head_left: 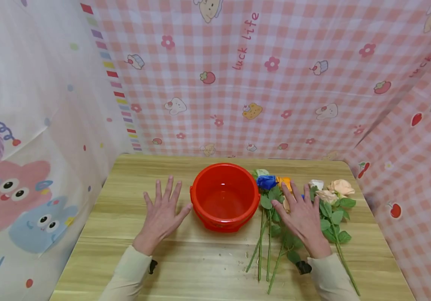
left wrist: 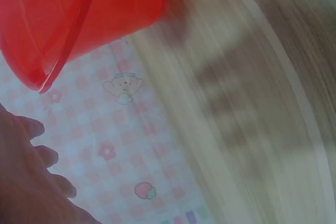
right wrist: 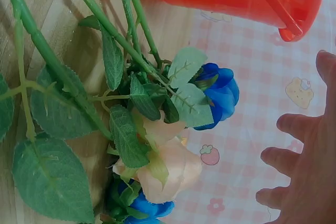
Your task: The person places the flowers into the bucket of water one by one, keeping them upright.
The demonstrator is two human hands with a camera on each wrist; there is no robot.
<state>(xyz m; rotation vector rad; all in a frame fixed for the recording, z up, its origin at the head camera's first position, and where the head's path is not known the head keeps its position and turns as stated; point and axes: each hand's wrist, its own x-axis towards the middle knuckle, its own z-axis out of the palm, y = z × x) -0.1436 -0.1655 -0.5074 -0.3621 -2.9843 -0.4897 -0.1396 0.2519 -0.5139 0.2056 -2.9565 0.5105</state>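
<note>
A glossy red bucket stands at the middle of the table, a little water showing in it. To its left my left hand is spread palm down, the thumb close to the bucket's side and nothing held. My right hand, fingers also spread, is over the cut roses and covers part of them. Among these are a blue rose, an orange rose, a white rose and a peach rose. In the right wrist view, another peach rose lies between two blue blooms, clear of the fingers.
The light wooden table carries small water drops in front of the bucket. Long green stems point toward the near edge. A pink checked cloth hangs behind and on the right; a white cartoon cloth hangs left.
</note>
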